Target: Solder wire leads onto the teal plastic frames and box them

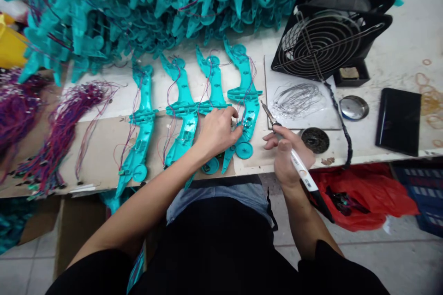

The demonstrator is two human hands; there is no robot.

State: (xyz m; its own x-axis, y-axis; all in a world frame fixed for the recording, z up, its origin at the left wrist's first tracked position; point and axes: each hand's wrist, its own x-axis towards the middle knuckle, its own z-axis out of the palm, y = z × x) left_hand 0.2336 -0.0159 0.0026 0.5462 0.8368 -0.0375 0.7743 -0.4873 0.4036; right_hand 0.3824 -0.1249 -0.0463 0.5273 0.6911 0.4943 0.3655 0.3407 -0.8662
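My right hand [292,154] grips a soldering iron [301,170] with a white handle, its metal tip angled up and left toward the rightmost teal plastic shell [251,117]. Curled over that shell's left side is my left hand [219,131], thumb and fingertips close together by thin red and blue wires [244,108]. What sits between those fingertips is too small to make out. Three more teal shells lie in a row to the left, such as the leftmost shell [143,101] and the second shell [185,122]; my left hand partly hides the third shell [215,80].
Teal shells form a large heap [166,0] along the back. Bundles of purple-red wires [74,124] lie left. At right stand a black fan [325,41], a coil of solder wire [297,100], a round dark tin [314,140], a metal lid [353,108] and a black box [398,121].
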